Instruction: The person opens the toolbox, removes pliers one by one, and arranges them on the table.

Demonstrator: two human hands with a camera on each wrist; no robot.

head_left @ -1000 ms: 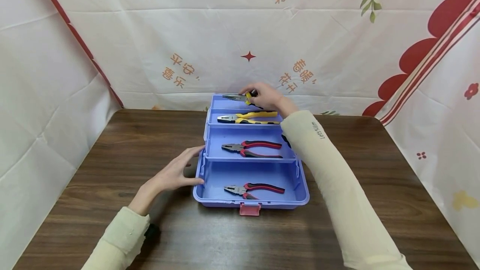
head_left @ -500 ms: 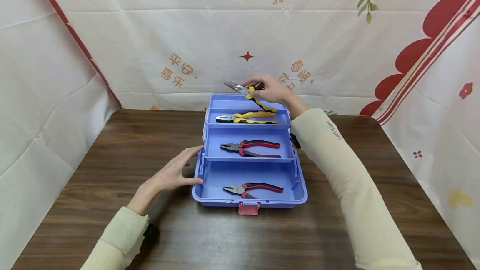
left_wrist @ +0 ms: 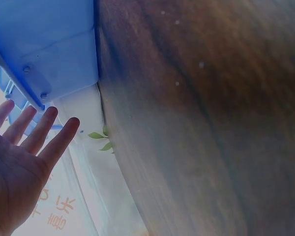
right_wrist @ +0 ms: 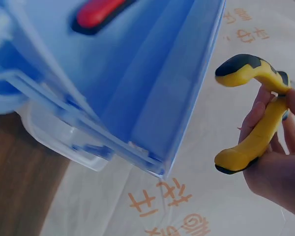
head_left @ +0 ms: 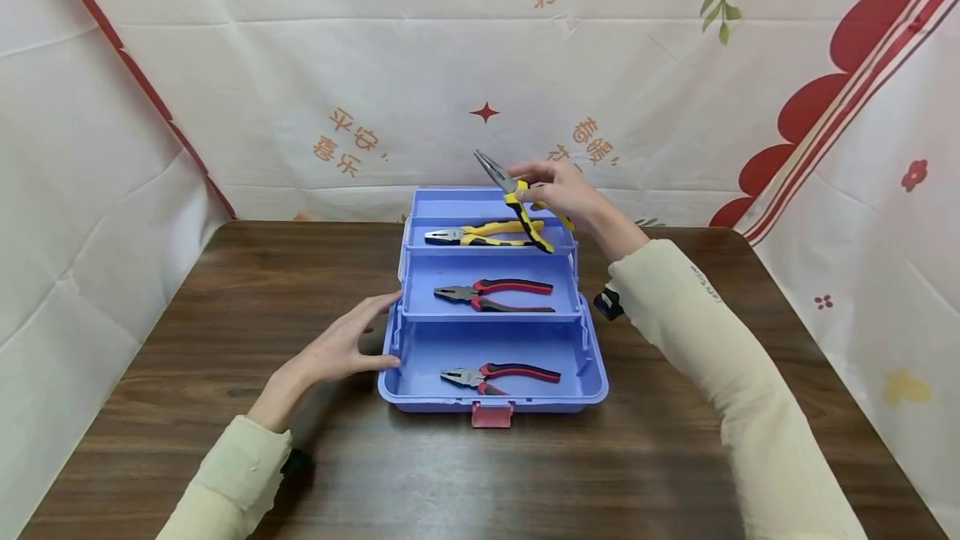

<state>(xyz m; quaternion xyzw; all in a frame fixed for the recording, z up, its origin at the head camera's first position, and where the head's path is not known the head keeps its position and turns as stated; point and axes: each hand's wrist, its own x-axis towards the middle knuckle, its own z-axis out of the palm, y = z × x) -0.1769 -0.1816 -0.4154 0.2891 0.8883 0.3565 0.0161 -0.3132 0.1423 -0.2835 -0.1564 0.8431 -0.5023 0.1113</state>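
A blue tiered toolbox [head_left: 491, 405] stands unfolded, its upper trays stepped back over the base. My right hand [head_left: 564, 192] pinches long-nose pliers [head_left: 513, 197] with yellow-and-black handles near their pivot, raised over the rear tray, jaws pointing up and left. In the right wrist view, the pliers' handles [right_wrist: 258, 132] spread apart beyond the fingers. At the toolbox's left side is my left hand [head_left: 339, 347], thumb and fingertips at the rim; the left wrist view shows straight, spread fingers [left_wrist: 59, 142]. Yellow-handled combination pliers [head_left: 480, 235] lie in the tray below the held pair.
Red-and-black pliers [head_left: 495, 295] lie in the middle tray, and another red-and-black pair [head_left: 498, 377] in the base. A pink latch [head_left: 492, 416] hangs at the toolbox's front. Around it extends the dark wooden table [head_left: 420, 482], with a printed white cloth [head_left: 262, 90] behind.
My right hand has lifted the long-nose pliers out of the rear tray and moved rightward, tilting their jaws upward. The left hand stays at the toolbox's side.
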